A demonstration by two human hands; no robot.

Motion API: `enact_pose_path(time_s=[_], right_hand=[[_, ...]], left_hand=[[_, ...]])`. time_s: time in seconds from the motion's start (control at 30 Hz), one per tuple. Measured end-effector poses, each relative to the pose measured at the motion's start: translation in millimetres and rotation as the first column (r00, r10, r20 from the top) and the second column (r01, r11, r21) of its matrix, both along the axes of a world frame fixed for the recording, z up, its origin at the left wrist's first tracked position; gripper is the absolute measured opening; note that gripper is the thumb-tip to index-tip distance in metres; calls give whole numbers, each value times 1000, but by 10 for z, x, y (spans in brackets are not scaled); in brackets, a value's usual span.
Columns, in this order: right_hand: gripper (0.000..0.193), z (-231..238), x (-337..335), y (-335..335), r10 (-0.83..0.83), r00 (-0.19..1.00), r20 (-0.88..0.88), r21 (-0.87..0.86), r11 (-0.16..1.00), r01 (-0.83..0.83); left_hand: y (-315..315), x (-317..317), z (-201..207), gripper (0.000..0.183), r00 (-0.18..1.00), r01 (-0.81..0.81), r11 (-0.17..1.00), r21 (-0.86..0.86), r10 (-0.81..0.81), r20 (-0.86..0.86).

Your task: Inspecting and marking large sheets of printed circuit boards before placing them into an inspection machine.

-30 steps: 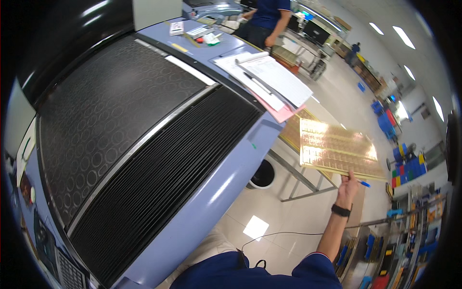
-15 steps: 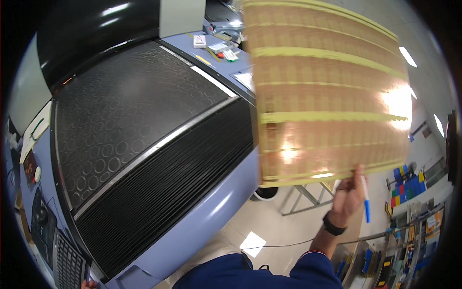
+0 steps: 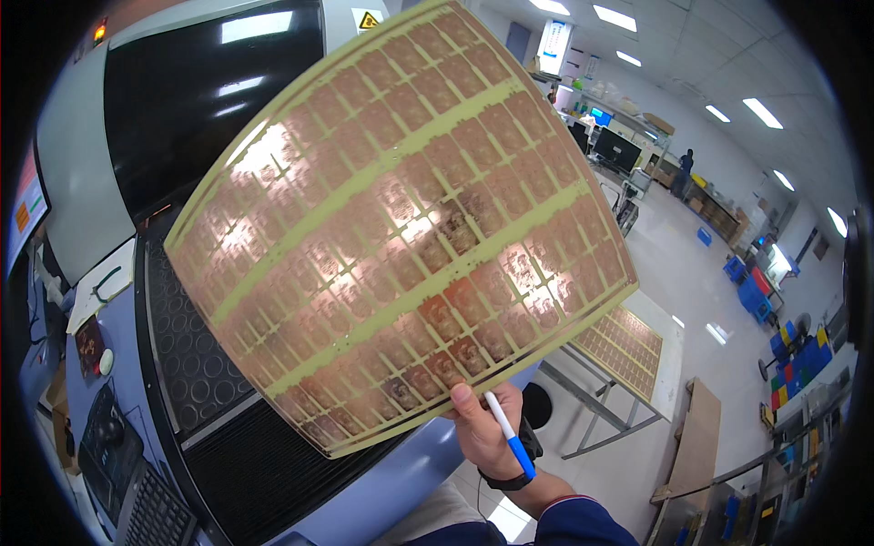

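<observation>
My right hand (image 3: 475, 444) grips a large copper-coloured circuit board panel (image 3: 341, 278) by its lower edge, with the thumb on the near face. Yellow-green bands and rows of small repeated patterns cover the panel, and light glares off several patches. It is held up and tilted, in front of the machine. Also in this hand is a white marker pen (image 3: 503, 420) with a blue end, pointing down toward the dark wristband (image 3: 510, 475). My left hand is out of sight.
Behind the panel is a machine with a black ringed mat (image 3: 187, 378) and ribbed black cover (image 3: 273, 482). A keyboard (image 3: 157, 510) and mouse (image 3: 109, 428) lie at left. Another patterned panel (image 3: 628, 346) rests on a metal-framed table at right, near a wooden board (image 3: 689, 446).
The panel has swung left and turned, now hiding much of the machine bed. My view has shifted, showing more of the room. Fingers at the lower left edge are gone from view.
</observation>
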State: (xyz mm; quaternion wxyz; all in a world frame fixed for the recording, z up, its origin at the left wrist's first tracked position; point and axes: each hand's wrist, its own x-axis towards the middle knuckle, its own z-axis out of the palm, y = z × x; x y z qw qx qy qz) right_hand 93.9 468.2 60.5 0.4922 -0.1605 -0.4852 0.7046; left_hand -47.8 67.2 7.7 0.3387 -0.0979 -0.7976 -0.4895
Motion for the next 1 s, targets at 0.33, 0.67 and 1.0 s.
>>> enact_pose_path(time_s=[0.33, 0.67, 1.0], right_hand=[[56, -115, 450, 459, 131, 991, 27, 120, 984, -133], [32, -409, 753, 731, 284, 942, -179, 9, 958, -287], [51, 228, 320, 26, 463, 820, -337, -470, 672, -573]], left_hand=[[-271, -63, -256, 25, 992, 119, 991, 68, -121, 24], [-372, 55, -421, 26, 999, 29, 973, 231, -37, 32], [-189, 8, -185, 23, 997, 78, 960, 269, -67, -48]])
